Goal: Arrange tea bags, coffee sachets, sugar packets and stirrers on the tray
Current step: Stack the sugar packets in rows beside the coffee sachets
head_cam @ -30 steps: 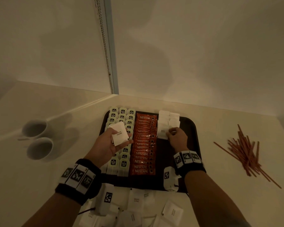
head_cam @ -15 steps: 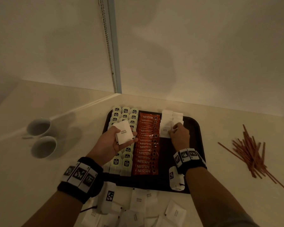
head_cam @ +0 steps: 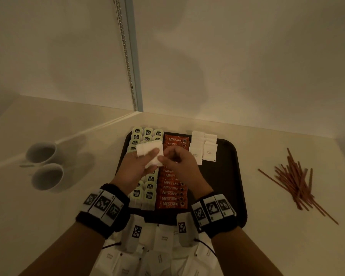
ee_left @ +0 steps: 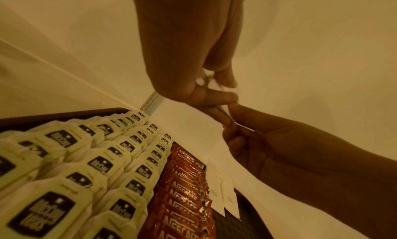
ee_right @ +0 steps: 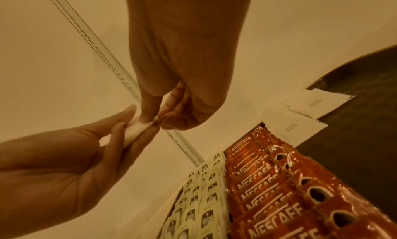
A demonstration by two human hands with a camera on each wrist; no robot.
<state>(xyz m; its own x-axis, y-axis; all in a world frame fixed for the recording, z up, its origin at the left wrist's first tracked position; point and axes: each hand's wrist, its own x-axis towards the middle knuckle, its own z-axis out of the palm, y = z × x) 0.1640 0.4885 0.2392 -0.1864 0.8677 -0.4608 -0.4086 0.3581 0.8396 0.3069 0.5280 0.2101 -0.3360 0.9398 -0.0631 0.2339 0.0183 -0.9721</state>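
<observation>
Hands [head_cam: 157,166] above tray [head_cam: 225,176] — pale counter [head_cam: 287,246].

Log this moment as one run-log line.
left hand: holds sugar packets | right hand: pinches one from them | tray: tea, coffee rows set, sugar started | stirrers: on counter

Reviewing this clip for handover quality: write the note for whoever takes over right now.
Left hand holds a small stack of sugar packets; right hand pinches its near corner.
On the tray: tea bags in left columns, coffee sachets in the middle, a few placed sugar packets at the far end.
Left: loose sugar packets in front of the tray, stirrers on the counter to its right.
</observation>
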